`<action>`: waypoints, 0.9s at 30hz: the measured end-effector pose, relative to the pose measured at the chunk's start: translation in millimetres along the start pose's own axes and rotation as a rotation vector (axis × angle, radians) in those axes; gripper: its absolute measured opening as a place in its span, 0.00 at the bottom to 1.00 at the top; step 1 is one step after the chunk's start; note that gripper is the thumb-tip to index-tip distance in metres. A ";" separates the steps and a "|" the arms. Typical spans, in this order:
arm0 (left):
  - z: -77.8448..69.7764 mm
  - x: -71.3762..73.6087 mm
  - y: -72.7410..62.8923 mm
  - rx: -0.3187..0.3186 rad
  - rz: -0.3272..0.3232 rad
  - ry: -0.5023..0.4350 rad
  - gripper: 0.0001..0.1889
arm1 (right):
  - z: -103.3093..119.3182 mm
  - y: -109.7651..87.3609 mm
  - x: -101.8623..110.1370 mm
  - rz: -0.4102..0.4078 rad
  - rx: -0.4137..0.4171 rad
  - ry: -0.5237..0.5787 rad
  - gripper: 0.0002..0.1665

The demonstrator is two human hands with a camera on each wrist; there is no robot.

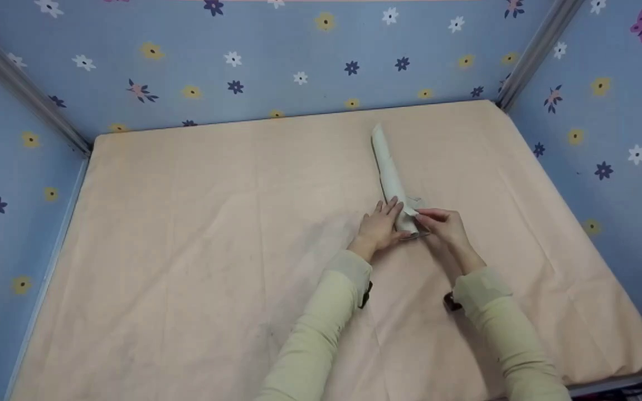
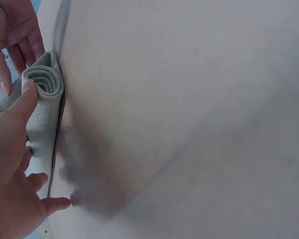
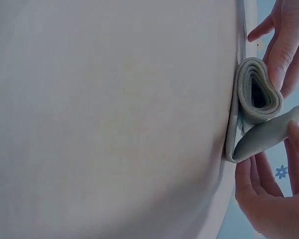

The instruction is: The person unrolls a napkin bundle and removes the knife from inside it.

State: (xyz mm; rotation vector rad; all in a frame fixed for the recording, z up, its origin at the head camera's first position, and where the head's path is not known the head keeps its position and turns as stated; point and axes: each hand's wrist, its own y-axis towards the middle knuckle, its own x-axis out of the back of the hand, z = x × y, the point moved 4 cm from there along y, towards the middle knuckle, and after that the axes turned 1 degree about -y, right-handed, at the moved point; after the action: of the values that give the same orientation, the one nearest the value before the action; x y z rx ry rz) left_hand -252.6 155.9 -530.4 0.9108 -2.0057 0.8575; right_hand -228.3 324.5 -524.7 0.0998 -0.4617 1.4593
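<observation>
A pale green cloth, rolled into a long narrow tube, lies on the bed-like padded surface, pointing away from me. My left hand rests on its near end, fingers spread and mostly straight over the roll. Its thumb presses at the coiled end, dinting the layers in the right wrist view. On the other side, my right hand pinches a loose flap of the cloth between thumb and fingers. That flap is raised beside the roll, and the spiral layers show in both wrist views.
A peach cover spreads over the whole surface, with creases and folds toward the right front. Blue flowered walls stand at the back and both sides, with grey posts at the rear corners.
</observation>
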 end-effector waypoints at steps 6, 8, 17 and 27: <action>0.2 0.3 0.1 -0.003 0.001 -0.008 0.40 | -0.2 -4.7 5.6 -0.057 -0.023 0.077 0.20; 0.2 0.1 0.6 -0.003 -0.001 -0.009 0.40 | 0.0 -5.5 7.5 -0.073 -0.027 0.107 0.19; 0.1 0.5 0.1 0.002 -0.002 -0.003 0.41 | 1.1 -6.9 20.5 -0.159 -0.013 0.150 0.18; -0.1 0.1 -0.4 -0.009 -0.003 0.001 0.41 | -1.7 -11.0 33.6 -0.193 -0.048 0.189 0.16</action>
State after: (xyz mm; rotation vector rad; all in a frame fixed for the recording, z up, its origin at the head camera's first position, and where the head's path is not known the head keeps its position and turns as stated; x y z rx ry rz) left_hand -252.3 155.7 -530.2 0.9073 -2.0054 0.8466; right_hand -215.9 355.0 -511.8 -0.0315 -0.3237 1.2536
